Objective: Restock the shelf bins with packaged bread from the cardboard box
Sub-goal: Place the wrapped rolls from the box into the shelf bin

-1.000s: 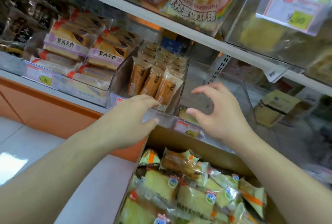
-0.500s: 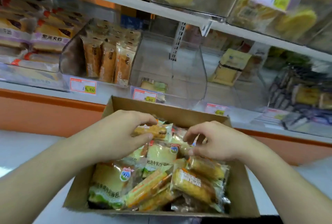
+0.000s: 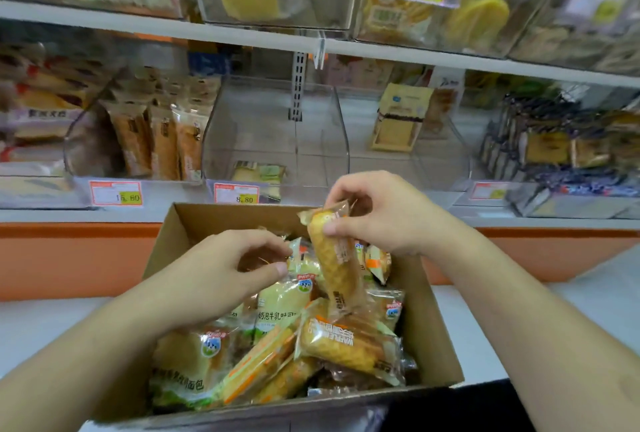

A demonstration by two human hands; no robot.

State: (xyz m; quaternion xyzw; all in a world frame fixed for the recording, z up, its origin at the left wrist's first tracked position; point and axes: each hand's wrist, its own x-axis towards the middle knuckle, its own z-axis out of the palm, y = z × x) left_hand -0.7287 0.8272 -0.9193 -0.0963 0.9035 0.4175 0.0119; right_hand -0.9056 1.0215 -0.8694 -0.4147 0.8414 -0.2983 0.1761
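Note:
An open cardboard box [image 3: 225, 215] stands in front of the lower shelf, heaped with packaged breads [image 3: 346, 345]. Above its far side, my right hand [image 3: 381, 216] pinches the top end of a long waffle bread packet [image 3: 334, 268], which hangs tilted over the pile. Lower and to the left, my left hand [image 3: 221, 272] is in the box; its thumb and fingers curl round a brownish clear-wrapped packet [image 3: 258, 261] that is mostly hidden. Straight behind the box is a clear shelf bin [image 3: 277, 133] with a single packet [image 3: 259, 173] lying at its front.
A bin of upright brown bread packets [image 3: 162, 144] stands left of the near-bare bin, and one with a beige packet [image 3: 398, 119] to its right. Price tags [image 3: 236, 194] line the shelf edge. The upper shelf [image 3: 173, 29] carries more filled bins. White floor surrounds the box.
My right hand has risen out of the box with the waffle packet pinched in it. The left hand has shifted slightly inside the box. The view has tilted up a little.

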